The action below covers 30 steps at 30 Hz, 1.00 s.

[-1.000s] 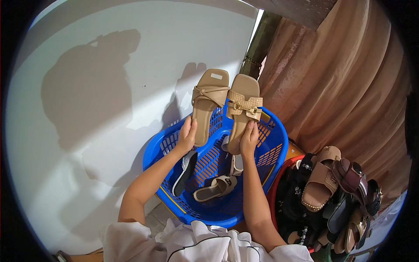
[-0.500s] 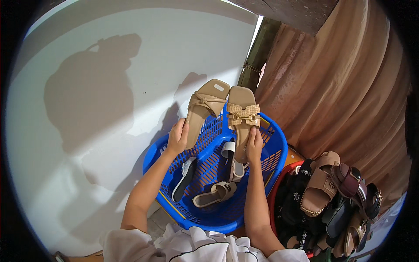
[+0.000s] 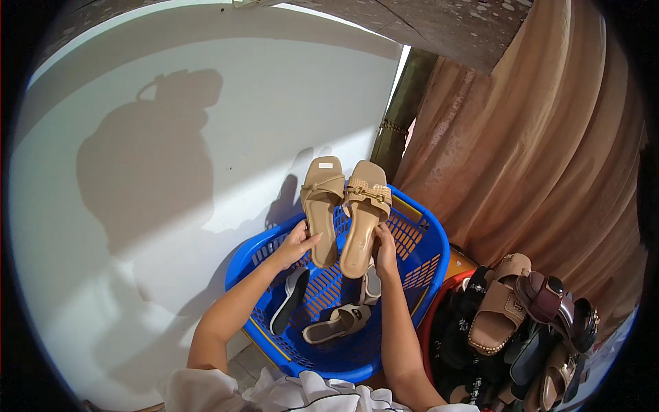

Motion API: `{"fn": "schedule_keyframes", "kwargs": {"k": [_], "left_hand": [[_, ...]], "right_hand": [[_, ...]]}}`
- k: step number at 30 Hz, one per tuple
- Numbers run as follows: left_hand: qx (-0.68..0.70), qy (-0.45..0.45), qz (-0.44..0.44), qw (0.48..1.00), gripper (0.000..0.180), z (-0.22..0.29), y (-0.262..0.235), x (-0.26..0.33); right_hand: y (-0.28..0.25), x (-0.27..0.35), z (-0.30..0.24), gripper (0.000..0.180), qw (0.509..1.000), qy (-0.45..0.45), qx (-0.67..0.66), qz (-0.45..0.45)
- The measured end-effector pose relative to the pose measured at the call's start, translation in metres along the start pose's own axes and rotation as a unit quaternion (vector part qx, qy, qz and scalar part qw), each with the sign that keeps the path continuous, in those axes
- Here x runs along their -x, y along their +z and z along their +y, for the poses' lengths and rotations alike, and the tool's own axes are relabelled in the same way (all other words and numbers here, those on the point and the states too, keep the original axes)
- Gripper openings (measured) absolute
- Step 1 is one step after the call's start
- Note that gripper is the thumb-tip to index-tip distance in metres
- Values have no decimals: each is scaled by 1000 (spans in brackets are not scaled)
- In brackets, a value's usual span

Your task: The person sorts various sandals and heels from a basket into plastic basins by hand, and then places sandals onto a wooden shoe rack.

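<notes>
Sandals [image 3: 360, 237] at frame center, over the basket [image 3: 434, 240]: my left hand [image 3: 300, 244] and right hand [image 3: 386, 253] each pinch one by its outer edge. A slackened pinch could drop it.

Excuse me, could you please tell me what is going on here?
A person is holding up two tan sandals side by side over a blue basket. The left hand grips the sandal with a knotted strap, and the right hand grips the sandal with a gold buckle. Some other sandals lie inside the basket, and to its right a red container is heaped with more footwear.
</notes>
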<state>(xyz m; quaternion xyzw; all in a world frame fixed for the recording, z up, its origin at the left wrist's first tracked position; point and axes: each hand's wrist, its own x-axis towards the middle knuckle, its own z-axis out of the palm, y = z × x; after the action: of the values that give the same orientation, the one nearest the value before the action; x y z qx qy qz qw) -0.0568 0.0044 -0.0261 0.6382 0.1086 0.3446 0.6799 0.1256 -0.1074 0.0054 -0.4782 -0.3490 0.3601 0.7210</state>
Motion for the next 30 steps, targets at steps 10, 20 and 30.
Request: {"fn": "schedule_keyframes", "kwargs": {"k": [10, 20, 30], "left_hand": [[12, -22, 38, 999, 43, 5, 3, 2], [30, -27, 6, 999, 43, 5, 5, 3], [107, -42, 1, 993, 41, 10, 6, 4]], "right_hand": [[6, 7, -3, 63, 982, -104, 45, -153], [17, 12, -5, 93, 868, -311, 383, 57], [11, 19, -25, 32, 604, -466, 616, 198]]}}
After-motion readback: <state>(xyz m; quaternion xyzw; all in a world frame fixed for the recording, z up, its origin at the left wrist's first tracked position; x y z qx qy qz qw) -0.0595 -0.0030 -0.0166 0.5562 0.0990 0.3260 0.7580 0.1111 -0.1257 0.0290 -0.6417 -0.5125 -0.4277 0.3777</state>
